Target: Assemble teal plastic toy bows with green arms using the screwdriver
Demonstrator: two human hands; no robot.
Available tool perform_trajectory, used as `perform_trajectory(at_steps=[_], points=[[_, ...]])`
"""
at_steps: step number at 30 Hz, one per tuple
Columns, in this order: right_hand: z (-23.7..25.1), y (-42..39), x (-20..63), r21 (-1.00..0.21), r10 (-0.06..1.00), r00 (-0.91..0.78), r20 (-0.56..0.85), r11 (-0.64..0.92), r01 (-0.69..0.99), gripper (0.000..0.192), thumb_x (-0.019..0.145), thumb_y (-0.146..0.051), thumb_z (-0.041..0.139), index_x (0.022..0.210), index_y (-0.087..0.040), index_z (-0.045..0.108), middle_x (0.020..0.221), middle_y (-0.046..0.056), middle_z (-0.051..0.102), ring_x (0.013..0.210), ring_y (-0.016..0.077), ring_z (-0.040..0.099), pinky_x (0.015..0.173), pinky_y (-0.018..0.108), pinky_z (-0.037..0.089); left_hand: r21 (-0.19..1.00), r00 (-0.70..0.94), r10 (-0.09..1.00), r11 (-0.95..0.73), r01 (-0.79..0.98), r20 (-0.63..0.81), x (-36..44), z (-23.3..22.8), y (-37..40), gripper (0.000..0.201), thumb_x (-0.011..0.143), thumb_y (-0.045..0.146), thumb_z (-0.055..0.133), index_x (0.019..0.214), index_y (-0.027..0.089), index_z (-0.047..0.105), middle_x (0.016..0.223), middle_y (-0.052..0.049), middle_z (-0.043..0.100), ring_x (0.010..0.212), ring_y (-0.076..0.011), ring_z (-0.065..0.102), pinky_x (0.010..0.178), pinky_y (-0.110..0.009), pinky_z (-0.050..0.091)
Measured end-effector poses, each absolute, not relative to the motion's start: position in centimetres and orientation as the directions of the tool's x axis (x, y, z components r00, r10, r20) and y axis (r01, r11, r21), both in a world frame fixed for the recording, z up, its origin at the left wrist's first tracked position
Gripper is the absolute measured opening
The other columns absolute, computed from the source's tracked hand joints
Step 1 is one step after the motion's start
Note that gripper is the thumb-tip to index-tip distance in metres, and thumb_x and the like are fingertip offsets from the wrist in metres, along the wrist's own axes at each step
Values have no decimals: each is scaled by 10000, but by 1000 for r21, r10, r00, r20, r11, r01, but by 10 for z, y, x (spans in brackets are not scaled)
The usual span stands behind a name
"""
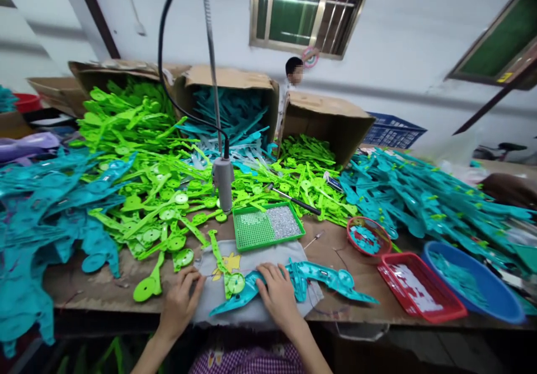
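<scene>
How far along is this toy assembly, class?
Done: a stack of joined teal pieces lies at the far right of the table. In hand: the left hand and right hand press a teal piece on the grey cloth. Left: heaps of loose green parts.

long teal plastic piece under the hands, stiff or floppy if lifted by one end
The long teal plastic piece is probably light and fairly stiff: it looks thin, flat and moulded. Lifted by one end it may flex slightly. It lies flat beneath the right hand, so it is unlikely to roll.
</scene>
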State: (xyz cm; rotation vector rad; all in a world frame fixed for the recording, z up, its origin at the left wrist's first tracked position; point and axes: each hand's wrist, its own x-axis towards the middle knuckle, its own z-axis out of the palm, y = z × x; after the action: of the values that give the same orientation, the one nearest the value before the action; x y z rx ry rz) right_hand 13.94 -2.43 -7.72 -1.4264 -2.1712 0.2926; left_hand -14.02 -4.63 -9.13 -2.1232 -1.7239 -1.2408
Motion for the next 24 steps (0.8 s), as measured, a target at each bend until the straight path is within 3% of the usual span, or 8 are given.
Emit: perform_trajectory(at_steps=[19,24], points=[[-85,-24,137,-399,878,-276,391,432,809,270,1021,-275,415,1204,-315,610,1190,0,730,1142,203,658,1070,437,379,301,-30,752,-227,926,659,-129,-93,-45,187,1015,350,484,985,211,606,1009,-74,709,873,-229,726,727,-329,556],[-88,-23,138,-377,869,-290,402,445,812,268,1020,-274,416,1203,-310,609,1188,-2,731,1132,210,664,1058,446,377,331,-81,752,-188,925,654,-127,-98,-45,200,1012,368,492,958,216,609,991,-65,704,829,-214,719,705,-316,544]])
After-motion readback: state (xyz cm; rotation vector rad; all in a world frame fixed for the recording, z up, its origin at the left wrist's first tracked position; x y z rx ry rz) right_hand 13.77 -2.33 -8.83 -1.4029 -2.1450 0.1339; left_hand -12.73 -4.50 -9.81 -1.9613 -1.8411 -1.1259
